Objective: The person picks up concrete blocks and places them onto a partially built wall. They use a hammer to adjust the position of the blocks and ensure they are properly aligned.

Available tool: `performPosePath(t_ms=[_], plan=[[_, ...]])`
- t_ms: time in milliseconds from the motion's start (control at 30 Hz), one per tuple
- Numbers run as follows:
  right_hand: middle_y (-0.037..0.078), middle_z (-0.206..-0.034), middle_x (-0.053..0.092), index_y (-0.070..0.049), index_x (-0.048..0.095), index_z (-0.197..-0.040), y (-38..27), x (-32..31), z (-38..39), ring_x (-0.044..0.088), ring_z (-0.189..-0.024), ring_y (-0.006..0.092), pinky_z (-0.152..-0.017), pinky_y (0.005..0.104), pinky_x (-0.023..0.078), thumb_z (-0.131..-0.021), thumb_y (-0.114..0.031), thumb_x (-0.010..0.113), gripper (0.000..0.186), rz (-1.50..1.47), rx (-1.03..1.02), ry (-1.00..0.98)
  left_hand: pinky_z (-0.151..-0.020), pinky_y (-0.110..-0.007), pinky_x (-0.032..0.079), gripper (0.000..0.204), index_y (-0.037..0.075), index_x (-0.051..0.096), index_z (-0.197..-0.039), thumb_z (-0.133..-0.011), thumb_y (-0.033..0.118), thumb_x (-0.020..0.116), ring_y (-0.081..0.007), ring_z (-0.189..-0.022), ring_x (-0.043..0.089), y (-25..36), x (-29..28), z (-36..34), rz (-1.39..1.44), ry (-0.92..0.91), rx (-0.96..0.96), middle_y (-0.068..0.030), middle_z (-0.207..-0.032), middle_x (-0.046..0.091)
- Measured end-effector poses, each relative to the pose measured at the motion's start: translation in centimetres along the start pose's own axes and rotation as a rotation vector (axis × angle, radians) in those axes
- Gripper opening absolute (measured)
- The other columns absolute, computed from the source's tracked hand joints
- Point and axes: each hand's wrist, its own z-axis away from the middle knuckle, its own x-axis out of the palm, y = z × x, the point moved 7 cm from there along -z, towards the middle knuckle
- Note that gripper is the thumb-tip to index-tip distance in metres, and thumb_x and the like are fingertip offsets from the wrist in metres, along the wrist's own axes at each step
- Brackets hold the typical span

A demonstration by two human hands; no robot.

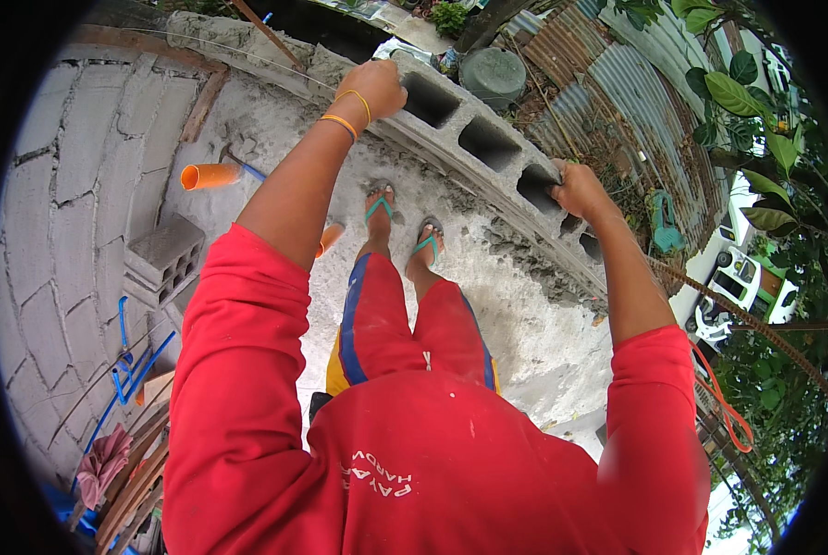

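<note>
A grey hollow concrete block point(462, 116) lies on top of a low wall ahead of me, its large square holes facing up. My left hand point(377, 90) is closed over the block's left end. Around its right end, my right hand point(581, 191) is curled, the fingers reaching into the last hole. A thin string point(238, 51) runs along the wall from the left to near my left hand. Left of the block, rough mortar point(326, 67) covers the wall top. Another hollow block shows beyond my right hand, partly hidden by my forearm.
Orange pipes point(212, 176) stick up at the left, near stacked hollow blocks point(166, 254) and a block wall point(81, 176). Blue pipes point(136, 370) lean there. Beyond the wall are a round lidded container point(493, 76) and corrugated metal sheets point(631, 79). A rusty bar point(747, 319) projects at right.
</note>
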Motion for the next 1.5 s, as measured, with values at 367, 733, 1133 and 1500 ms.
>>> performPosePath(t_ms=[367,733,1133,1500], plan=[[0.023,-0.11,0.075,-0.009,0.061,-0.138,0.0,1.3,0.0,0.072,-0.101,0.0395,-0.09,0.0454,0.054,-0.094,-0.026,0.077,0.05,-0.166,0.066,-0.034,-0.083,-0.039,0.058,0.04,-0.001,0.069,-0.117,-0.097,0.033,0.07,-0.0268,-0.091,0.074,-5.3,-3.5,6.6,0.611,0.559,-0.173,-0.0166,-0.105,0.076],[0.02,-0.108,0.077,-0.011,0.065,-0.135,-2.2,0.6,-0.5,0.074,-0.098,0.0367,-0.089,0.0412,0.055,-0.092,-0.02,0.077,0.045,-0.18,0.084,0.002,-0.112,-0.053,0.038,0.08,0.009,0.04,-0.159,-0.097,0.054,0.063,-0.0364,-0.137,0.047,-13.8,19.2,6.3,1.706,0.102,-0.993,-0.0217,-0.158,0.043],[0.023,-0.107,0.076,-0.008,0.067,-0.133,0.0,2.0,-2.0,0.075,-0.097,0.0366,-0.088,0.04,0.056,-0.079,-0.001,0.075,0.055,-0.223,-0.066,0.042,-0.102,-0.054,0.049,0.037,0.008,0.074,-0.105,-0.085,0.039,0.068,-0.0317,-0.104,0.067,-9.0,21.0,-2.9,2.081,-0.094,-0.816,-0.0139,-0.115,0.073],[0.014,-0.088,0.077,-0.002,0.074,-0.116,-1.4,0.5,-1.6,0.069,-0.074,0.0206,-0.076,0.0339,0.056,-0.069,0.004,0.065,0.048,-0.226,-0.038,-0.011,-0.09,-0.046,0.059,0.023,0.006,0.074,-0.1,-0.093,0.025,0.064,-0.0294,-0.09,0.072,-11.0,25.9,-5.4,2.125,0.042,-0.836,-0.0137,-0.103,0.075]])
